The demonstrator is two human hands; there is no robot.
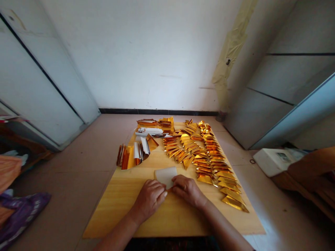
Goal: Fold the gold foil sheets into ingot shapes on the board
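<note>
A sheet of paper (166, 174), pale side up, lies on the wooden board in front of me. My left hand (151, 197) pinches its near left edge, fingers curled and thumb pressed down. At the near right edge, my right hand (187, 190) grips the same sheet with bent fingers. The near edge between my hands looks rolled or folded over, partly hidden by the fingers. Rows of folded gold foil paper pieces (209, 157) curve across the right half of the board.
Bent stacks of gold foil sheets (128, 157) and a pale paper bundle (149, 131) sit at the board's far left. The wooden board (117, 209) rests low over a tiled floor. A white box (274, 162) stands at right, a purple bag (23, 216) at left.
</note>
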